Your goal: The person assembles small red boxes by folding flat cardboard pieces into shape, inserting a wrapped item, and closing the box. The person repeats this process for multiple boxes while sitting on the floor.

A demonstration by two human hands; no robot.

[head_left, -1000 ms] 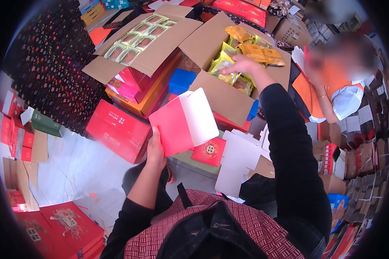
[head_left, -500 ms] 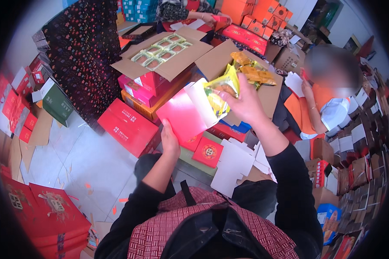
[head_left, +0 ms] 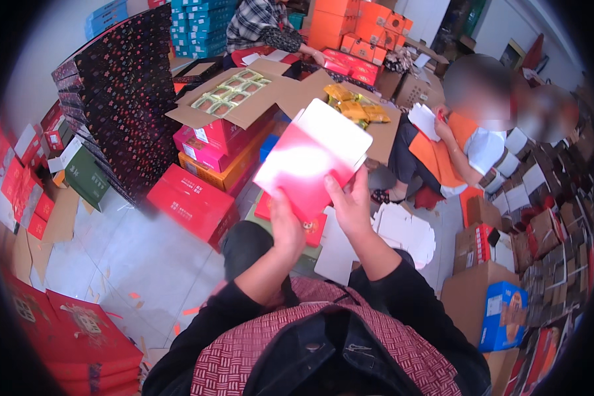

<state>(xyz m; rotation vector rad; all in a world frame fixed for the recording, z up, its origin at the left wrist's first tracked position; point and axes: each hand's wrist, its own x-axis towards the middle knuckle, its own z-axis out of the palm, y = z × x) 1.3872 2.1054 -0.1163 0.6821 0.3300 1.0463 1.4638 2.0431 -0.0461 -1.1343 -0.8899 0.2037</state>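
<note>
A small pink-red paper box (head_left: 290, 158) with its white flap (head_left: 335, 129) raised is held up in front of me, bright with glare. My left hand (head_left: 287, 221) grips its near left edge, thumb on the front face. My right hand (head_left: 351, 204) pinches its near right side. The inside of the box is hidden. Beyond it, an open carton (head_left: 384, 142) holds several gold-yellow wrapped packets (head_left: 360, 109). Below the hands lie a red box with a round emblem (head_left: 315, 230) and flat white box blanks (head_left: 406, 234).
An open carton (head_left: 178, 117) of round cakes in clear trays tops stacked boxes, behind a red carton (head_left: 195, 201). A tall dark floral stack (head_left: 122, 99) rises at left. A co-worker in an orange apron (head_left: 445, 155) sits at right; another person (head_left: 257, 33) works at the back.
My right hand has come from the box's opening to its near right side. The yellow packet it held at the opening is out of sight. The box's face has turned towards me.
</note>
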